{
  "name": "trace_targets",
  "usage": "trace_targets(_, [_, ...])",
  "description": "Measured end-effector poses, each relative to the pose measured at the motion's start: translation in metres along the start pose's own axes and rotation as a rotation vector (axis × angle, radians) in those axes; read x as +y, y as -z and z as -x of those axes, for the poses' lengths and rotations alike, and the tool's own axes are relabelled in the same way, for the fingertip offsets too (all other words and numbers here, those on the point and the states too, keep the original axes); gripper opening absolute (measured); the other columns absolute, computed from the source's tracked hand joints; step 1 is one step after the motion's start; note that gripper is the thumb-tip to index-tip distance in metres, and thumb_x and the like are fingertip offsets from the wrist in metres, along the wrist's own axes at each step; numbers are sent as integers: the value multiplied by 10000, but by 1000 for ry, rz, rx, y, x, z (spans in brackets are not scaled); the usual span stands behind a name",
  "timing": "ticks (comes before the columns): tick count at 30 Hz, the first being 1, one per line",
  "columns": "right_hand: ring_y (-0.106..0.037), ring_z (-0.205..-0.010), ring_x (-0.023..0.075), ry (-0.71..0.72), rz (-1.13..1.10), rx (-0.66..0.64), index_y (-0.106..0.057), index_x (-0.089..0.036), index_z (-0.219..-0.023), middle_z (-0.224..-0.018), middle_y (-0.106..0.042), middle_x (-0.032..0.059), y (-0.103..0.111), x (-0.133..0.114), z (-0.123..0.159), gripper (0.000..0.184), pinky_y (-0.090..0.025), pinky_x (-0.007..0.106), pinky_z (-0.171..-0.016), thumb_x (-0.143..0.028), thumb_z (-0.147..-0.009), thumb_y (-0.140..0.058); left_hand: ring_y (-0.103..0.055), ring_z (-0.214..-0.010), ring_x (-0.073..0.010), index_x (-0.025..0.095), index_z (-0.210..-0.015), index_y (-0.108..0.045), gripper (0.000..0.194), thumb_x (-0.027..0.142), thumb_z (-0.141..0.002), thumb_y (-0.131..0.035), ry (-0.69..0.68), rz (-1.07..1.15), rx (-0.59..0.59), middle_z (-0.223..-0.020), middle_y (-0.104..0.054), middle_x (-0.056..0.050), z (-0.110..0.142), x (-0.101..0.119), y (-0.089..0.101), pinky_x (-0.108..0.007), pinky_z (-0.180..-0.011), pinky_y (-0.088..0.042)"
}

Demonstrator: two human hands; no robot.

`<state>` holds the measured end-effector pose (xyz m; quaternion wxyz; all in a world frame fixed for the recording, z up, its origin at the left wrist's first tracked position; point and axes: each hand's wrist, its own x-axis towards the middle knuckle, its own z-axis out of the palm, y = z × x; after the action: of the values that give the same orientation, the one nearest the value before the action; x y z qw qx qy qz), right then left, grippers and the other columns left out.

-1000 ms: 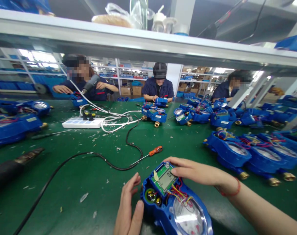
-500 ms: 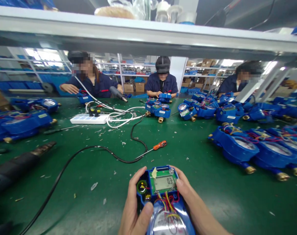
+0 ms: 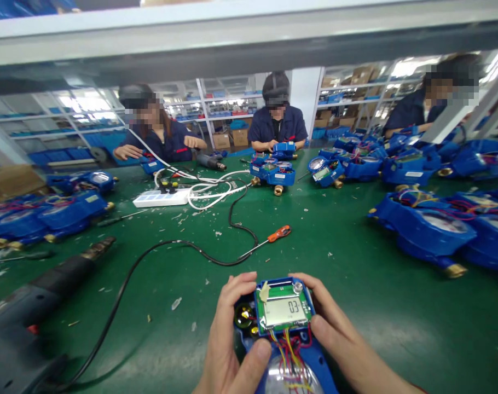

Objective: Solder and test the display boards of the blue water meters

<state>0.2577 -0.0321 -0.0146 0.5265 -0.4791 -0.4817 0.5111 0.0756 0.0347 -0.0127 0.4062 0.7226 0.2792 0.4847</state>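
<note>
A blue water meter (image 3: 288, 350) with its electronics exposed sits between my two hands at the bottom centre. Its small LCD screen (image 3: 288, 311) reads 0.3 on a green circuit board, and red and yellow wires run down over a clear round dome. My left hand (image 3: 235, 339) wraps the left side, thumb lying on the casing. Gripping the right edge beside the screen is my right hand (image 3: 339, 331). The lower end of the meter runs out of view. Beyond it on the green table lies an orange-handled screwdriver (image 3: 279, 233).
A heat gun (image 3: 39, 301) lies at the left, its black cable (image 3: 128, 273) curving across the table. Farther back are a white power strip (image 3: 161, 198) and several blue meters (image 3: 425, 224) on both sides. Three co-workers (image 3: 277, 123) sit opposite, below a shelf (image 3: 249, 33).
My view has shifted, so the meter and my hands appear slightly farther right. The co-worker at the far left has put down a heat gun. My grip stays the same.
</note>
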Motion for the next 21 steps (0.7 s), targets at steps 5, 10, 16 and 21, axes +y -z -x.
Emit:
trace_targets(5, [-442, -1245, 213, -36, -55, -5, -350, -287, -1348, -1399, -405, 63, 0, -2, 0, 597, -420, 295, -989, -652, -899, -496, -415, -1268, -243, 351, -1304, -437, 443, 478, -888, -520, 37, 18, -2, -1335, -498, -18, -2, -3, 2, -388, -1081, -305])
trace_targets(10, [-529, -1145, 208, -23, -76, -3, -346, -276, -1352, -1422, -394, 83, 1, 2, -1, 622, -485, 292, -895, -659, -890, -506, -372, -1301, -212, 361, -1365, -386, 449, 409, -928, -480, -88, -81, -133, -1370, -462, -13, -4, -9, 10, -344, -1109, -282])
trace_targets(16, [-427, -1288, 218, -32, -50, -28, -327, -294, -1370, -1464, -355, 66, 4, 4, 1, 560, -484, 274, -916, -603, -930, -485, -399, -1278, -216, 366, -1349, -424, 432, 456, -928, -462, -70, -99, -130, -1345, -476, -16, -5, -4, 8, -336, -1066, -332])
trace_targets(21, [-367, -1340, 220, -57, -83, -31, -345, -294, -1356, -1432, -411, 57, 4, -2, 1, 560, -474, 268, -946, -607, -919, -502, -407, -1268, -240, 366, -1267, -495, 368, 477, -917, -470, -25, -80, -111, -1316, -471, -25, -5, 2, 4, -365, -1035, -346])
